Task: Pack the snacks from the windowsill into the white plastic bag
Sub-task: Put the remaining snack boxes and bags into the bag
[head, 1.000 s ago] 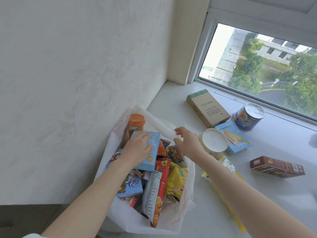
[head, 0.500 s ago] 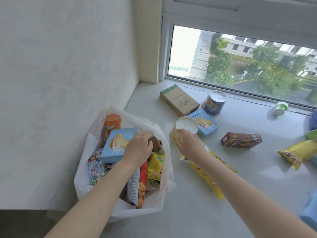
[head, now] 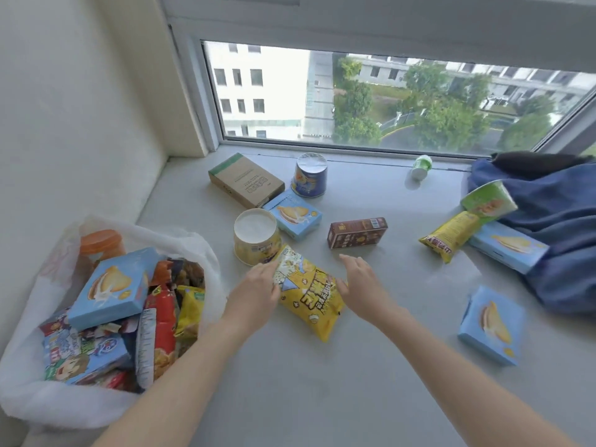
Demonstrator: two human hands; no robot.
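The white plastic bag (head: 30, 400) stands open at the left of the windowsill (head: 322, 382), stuffed with snacks: a blue pie box (head: 109, 288) on top, an orange-lidded jar (head: 100, 241) and red and yellow packets. A yellow popcorn packet (head: 311, 300) lies flat on the sill just right of the bag. My left hand (head: 258, 291) touches its left edge with fingers extended. My right hand (head: 358, 282) lies at its right edge, fingers fairly straight, thumb against the packet.
On the sill: a yellow cup (head: 254, 233), a blue pie box (head: 293, 214), a kraft box (head: 245, 180), a blue can (head: 309, 175), a brown box (head: 356, 233), a yellow packet (head: 451, 235), a green packet (head: 488, 200), two more blue boxes (head: 490, 327), a green bottle (head: 421, 166), a blue cloth bag (head: 554, 221).
My left hand left the blue box in the bag and came over to the yellow packet. My right hand moved off the yellow cup to the packet's right side. The view swung right.
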